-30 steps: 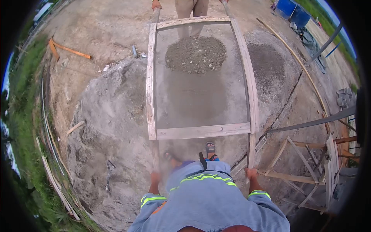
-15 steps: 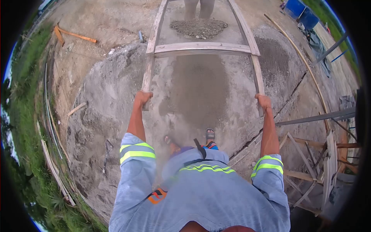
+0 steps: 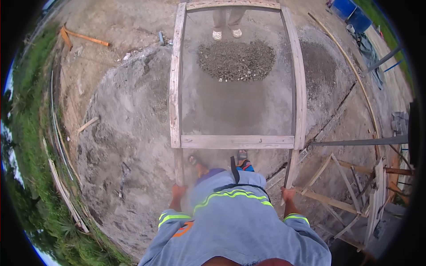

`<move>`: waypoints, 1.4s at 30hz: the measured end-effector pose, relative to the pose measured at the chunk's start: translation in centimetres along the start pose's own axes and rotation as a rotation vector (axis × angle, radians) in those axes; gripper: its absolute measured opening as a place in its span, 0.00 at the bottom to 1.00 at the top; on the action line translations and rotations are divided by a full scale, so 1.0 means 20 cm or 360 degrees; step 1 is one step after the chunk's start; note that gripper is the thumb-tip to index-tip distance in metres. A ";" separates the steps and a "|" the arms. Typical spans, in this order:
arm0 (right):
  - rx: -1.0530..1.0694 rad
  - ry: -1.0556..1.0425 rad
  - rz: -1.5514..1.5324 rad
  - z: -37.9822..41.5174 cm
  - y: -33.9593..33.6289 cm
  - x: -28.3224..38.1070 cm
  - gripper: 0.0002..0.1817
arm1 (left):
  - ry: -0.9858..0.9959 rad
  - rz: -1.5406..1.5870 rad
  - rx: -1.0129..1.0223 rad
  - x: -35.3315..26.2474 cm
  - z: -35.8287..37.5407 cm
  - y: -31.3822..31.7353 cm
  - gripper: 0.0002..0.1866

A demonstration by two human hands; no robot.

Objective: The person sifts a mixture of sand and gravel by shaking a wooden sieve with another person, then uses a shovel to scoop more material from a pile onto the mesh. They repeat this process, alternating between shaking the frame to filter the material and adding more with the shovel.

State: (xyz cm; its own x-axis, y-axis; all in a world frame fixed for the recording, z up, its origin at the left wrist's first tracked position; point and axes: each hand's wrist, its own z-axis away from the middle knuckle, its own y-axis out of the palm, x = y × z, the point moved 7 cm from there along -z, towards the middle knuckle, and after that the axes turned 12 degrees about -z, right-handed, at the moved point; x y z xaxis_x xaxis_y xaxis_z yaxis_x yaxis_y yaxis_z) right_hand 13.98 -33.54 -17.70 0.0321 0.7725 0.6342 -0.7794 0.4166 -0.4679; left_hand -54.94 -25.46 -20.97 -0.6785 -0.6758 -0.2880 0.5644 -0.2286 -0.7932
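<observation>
A wooden-framed sieve with fine mesh hangs in front of me, close to my body. Its left handle ends in my left hand, whose fingers are wrapped round it. On the other side, my right hand grips the right handle. Gravel with coarse stones lies on the mesh towards the far end. Through the mesh, a darker patch of fine sand shows on the ground below.
Another person's legs and shoes are at the sieve's far end. A wooden trestle stands at my right, under a grey bar. A long pole lies to the right. Blue barrels stand far right; grass borders the left.
The sieve has come towards me, with both hands drawn back to my waist. The gravel has moved nearer and looks more spread out. The other person's shoes now show.
</observation>
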 end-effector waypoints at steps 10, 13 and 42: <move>-0.0052 -0.0663 0.0311 -0.46 0.18 1.55 0.24 | 0.0456 0.0094 0.0001 -1.52 -0.39 -1.01 0.17; 0.0093 -0.0442 0.0189 -0.28 0.11 1.81 0.25 | 0.0490 0.0057 -0.0055 -1.63 -0.41 -1.12 0.19; -0.0094 -0.0576 0.0236 -0.31 0.10 1.71 0.24 | 0.0597 -0.0009 -0.0215 -1.53 -0.35 -1.14 0.20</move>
State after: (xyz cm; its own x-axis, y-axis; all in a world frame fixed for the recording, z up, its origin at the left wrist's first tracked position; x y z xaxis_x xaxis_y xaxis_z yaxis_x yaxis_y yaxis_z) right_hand 17.44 -3.32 -0.72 -0.3090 0.6116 0.7284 -0.7215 0.3483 -0.5985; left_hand -50.33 5.35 2.05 -0.8204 -0.3659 -0.4394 0.5099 -0.1205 -0.8517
